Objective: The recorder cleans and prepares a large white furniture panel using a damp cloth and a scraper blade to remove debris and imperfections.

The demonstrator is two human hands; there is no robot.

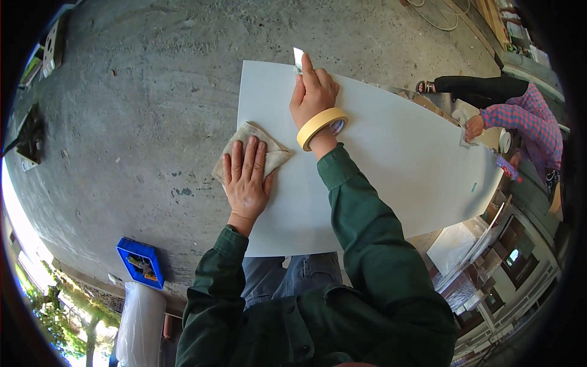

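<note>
A large white panel (391, 159) lies in front of me, its near edge at my legs. At the panel's left edge my left hand (247, 177) is spread flat on a folded, stained beige cloth (269, 154), which overhangs that edge. Near the far edge my right hand (316, 92) is closed round a small flat scraper-like blade (298, 58). The blade points away from me, past the panel's edge; its handle is hidden in my fingers. A roll of yellowish masking tape (313, 127) hangs round my right wrist like a bracelet.
A co-worker in a checked shirt (520, 119) leans over the panel's right end, one hand on a pale cloth (469, 136). A blue crate (140, 263) stands on the concrete floor (147, 122) at left. Nearby is a plastic-wrapped roll (140, 324). Wrapped boards (461, 251) stand at lower right.
</note>
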